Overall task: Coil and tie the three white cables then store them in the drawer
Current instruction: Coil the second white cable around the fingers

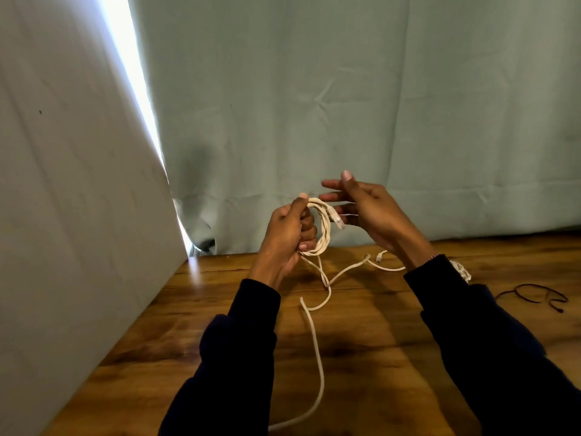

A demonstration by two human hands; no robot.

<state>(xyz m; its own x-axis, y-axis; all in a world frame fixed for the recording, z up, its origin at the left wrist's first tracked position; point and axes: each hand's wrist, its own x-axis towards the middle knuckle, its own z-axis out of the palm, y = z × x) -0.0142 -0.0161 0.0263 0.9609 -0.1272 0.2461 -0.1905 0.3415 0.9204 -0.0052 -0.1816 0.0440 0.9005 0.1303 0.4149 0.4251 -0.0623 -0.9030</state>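
Observation:
My left hand (287, 234) grips a small coil of white cable (323, 228) held up above the wooden table (361, 347). A clear plug (336, 218) sticks out of the coil's right side. The loose tail of the cable (316, 338) hangs from the coil and trails across the table toward me. My right hand (367, 209) hovers just right of the coil with straight fingers and holds nothing. Another white cable end with a plug (380, 257) lies on the table beneath my right wrist. A white bundle (462, 270) peeks out behind my right sleeve.
Grey-green curtains (345, 105) hang along the table's far edge, with a bright gap at the left. A pale panel (69, 215) borders the table's left side. A thin dark cord (534, 297) lies on the table at the right.

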